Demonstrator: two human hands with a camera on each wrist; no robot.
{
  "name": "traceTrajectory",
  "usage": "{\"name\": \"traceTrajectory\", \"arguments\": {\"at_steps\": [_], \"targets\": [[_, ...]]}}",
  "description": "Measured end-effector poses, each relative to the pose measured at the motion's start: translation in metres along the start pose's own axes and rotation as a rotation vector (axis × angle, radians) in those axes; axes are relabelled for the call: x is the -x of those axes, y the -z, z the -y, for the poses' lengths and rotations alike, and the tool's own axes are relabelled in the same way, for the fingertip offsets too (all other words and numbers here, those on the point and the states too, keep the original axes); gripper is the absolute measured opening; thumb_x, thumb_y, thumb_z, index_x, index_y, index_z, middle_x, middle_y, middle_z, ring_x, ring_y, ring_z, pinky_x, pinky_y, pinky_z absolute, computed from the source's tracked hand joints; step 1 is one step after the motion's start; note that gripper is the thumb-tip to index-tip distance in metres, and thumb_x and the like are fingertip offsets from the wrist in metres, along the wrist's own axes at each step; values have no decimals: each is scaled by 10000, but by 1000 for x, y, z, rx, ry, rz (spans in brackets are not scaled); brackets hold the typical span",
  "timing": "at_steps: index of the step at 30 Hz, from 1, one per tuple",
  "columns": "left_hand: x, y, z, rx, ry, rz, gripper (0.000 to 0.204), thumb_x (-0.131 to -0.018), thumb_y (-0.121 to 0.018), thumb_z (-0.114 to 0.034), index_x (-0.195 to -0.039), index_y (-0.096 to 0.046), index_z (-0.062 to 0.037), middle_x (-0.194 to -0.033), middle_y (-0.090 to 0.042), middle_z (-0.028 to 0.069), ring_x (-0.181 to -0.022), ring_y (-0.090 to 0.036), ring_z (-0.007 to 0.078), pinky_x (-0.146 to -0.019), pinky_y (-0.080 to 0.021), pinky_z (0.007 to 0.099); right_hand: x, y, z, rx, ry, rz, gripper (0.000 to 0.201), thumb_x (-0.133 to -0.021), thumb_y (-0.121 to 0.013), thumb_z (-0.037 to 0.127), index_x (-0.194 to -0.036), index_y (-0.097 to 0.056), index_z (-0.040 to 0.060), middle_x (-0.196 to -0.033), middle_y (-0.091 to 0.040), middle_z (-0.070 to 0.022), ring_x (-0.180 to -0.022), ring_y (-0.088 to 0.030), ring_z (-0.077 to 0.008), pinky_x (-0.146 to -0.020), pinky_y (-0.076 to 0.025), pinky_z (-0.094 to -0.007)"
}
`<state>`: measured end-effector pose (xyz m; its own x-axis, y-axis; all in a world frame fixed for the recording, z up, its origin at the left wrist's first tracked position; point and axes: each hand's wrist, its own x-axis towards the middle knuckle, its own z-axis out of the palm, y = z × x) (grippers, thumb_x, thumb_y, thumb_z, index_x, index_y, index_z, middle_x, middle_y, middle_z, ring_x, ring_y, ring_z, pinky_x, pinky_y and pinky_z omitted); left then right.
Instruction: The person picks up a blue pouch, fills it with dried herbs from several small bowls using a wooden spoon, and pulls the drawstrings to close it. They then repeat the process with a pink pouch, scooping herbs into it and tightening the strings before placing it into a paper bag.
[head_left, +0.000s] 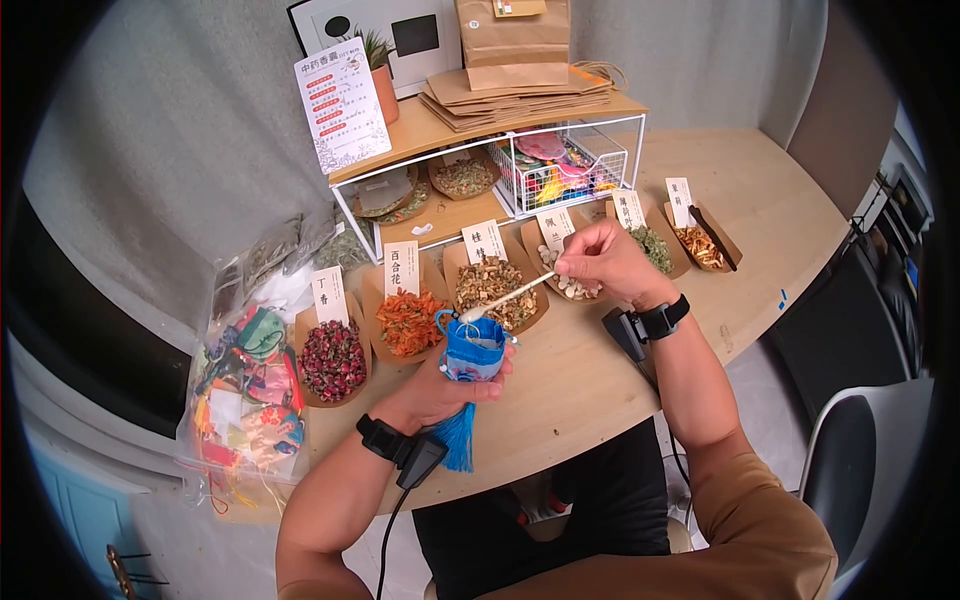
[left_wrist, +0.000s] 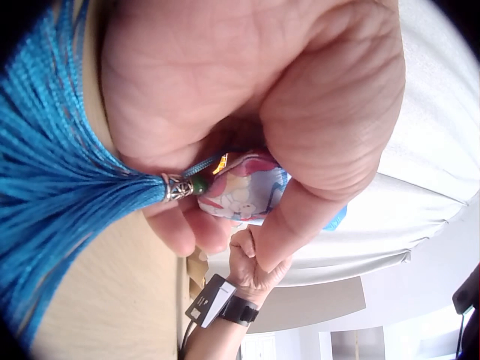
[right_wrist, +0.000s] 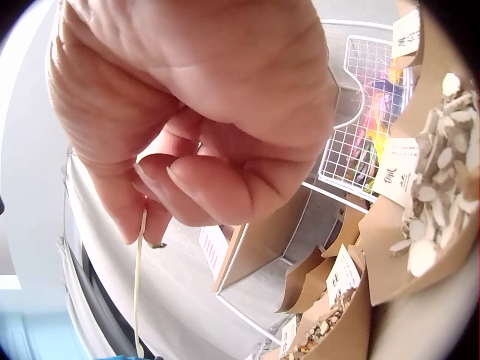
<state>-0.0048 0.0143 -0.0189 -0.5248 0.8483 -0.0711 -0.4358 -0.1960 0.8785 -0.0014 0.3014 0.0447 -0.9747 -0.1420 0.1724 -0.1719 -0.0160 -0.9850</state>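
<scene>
A blue drawstring sachet pouch (head_left: pixel 472 352) with its mouth upward is gripped by my left hand (head_left: pixel 432 388). From its bottom hangs a blue tassel (left_wrist: pixel 82 176), joined by a silver cap and a green bead (left_wrist: pixel 199 185). My right hand (head_left: pixel 612 262) pinches the end of a thin, pale long-handled spoon (head_left: pixel 515 294) between thumb and fingers. The handle slants down to the left, and its lower end is at the pouch's opening. In the right wrist view the pouch shows only as a blue sliver at the bottom edge.
Paper trays of dried herbs line the table: rosebuds (head_left: pixel 332 362), orange petals (head_left: pixel 408 322), chopped stems (head_left: pixel 498 290), white slices (right_wrist: pixel 442 202) and others. Behind stands a shelf (head_left: pixel 420 140) with a wire basket (head_left: pixel 510 185). A plastic bag of colourful pouches (head_left: pixel 255 385) lies left.
</scene>
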Motion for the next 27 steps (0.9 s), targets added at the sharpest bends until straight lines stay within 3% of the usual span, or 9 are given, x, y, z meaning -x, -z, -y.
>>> {"name": "traceTrajectory", "arguments": {"at_steps": [4, 7, 10, 19, 22, 27], "targets": [[0, -2, -1, -6, 4, -12, 536, -734, -737, 78, -1225, -554, -34, -1061, -614, 39, -946, -600, 134, -805, -509, 276, -6, 7, -3, -82, -45, -179, 221, -805, -761, 134, -658, -621, 47, -534, -517, 37, -450, -410, -26, -408, -286, -207], [0, -1, -1, -11, 4, -6, 529, -733, -736, 78, -1218, -556, -36, -1055, -613, 37, -945, -600, 132, -805, -507, 274, -13, 17, -12, 63, -140, -334, 206, -771, -750, 114, -638, -609, 47, -534, -524, 31, -452, -413, -29, -416, -292, -206], [0, -3, -3, -17, -11, 5, 524, -734, -733, 79, -1213, -558, -38, -1048, -612, 34, -944, -600, 132, -803, -506, 271, -15, 22, -19, 229, -150, -360, 213, -767, -737, 93, -629, -581, 47, -532, -511, 28, -429, -412, -38, -393, -293, -213], [0, -2, -2, -32, -15, 11, 524, -737, -738, 61, -1217, -553, -38, -1052, -608, 26, -942, -592, 120, -810, -499, 270, -11, 8, -9, 364, -238, -238, 264, -751, -706, 81, -529, -571, 39, -539, -519, 34, -496, -426, -58, -452, -333, -254], [1, -4, -3, -23, -10, 5, 526, -736, -738, 63, -1218, -554, -40, -1052, -608, 24, -942, -591, 118, -813, -498, 269, -12, 6, -16, 422, -229, -208, 321, -823, -712, 127, -556, -549, 58, -504, -494, 33, -426, -411, -46, -397, -294, -234], [1, -3, -2, -34, -14, 4, 521, -735, -739, 63, -1212, -556, -40, -1047, -611, 24, -948, -593, 115, -809, -499, 267, -13, 5, -18, 297, -284, -136, 214, -869, -659, 105, -678, -606, 27, -561, -544, 5, -482, -471, -55, -445, -374, -219]]}}
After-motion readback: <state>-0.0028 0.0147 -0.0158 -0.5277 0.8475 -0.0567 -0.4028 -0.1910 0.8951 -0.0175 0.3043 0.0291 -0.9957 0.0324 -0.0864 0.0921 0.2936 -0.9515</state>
